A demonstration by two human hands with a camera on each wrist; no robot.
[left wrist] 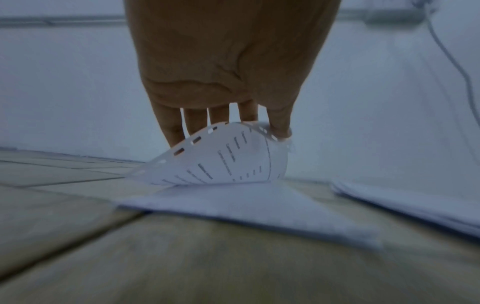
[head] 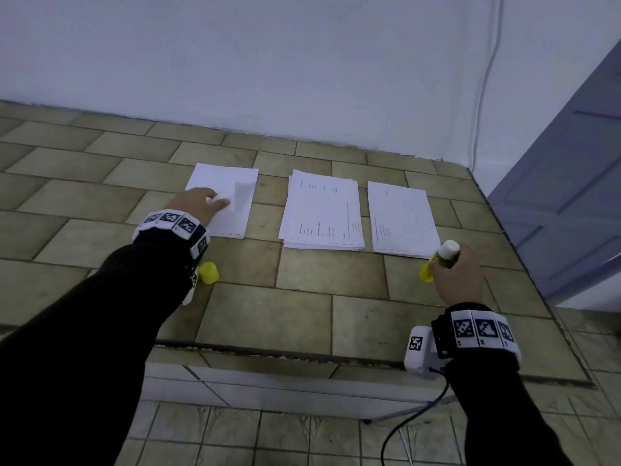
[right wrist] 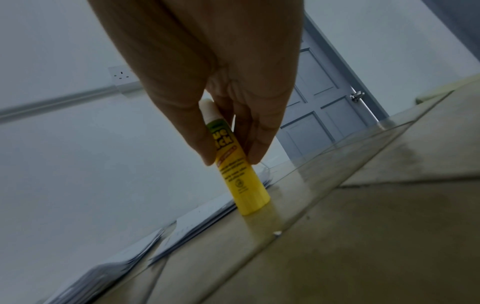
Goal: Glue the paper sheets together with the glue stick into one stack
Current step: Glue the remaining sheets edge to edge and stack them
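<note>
Tiled desk against a white wall, grey door on the right. Three paper piles in a row: left pile, middle stack with printed text up, right pile. My left hand pinches the top sheet of the left pile between thumb and fingers, near corner curled up, print on its underside. My right hand is clamped on the uncapped glue stick, fingers around its body, base touching the desk just beside the right pile's near right corner, white tip tilted up. Yellow cap lies on the desk near my left wrist.
</note>
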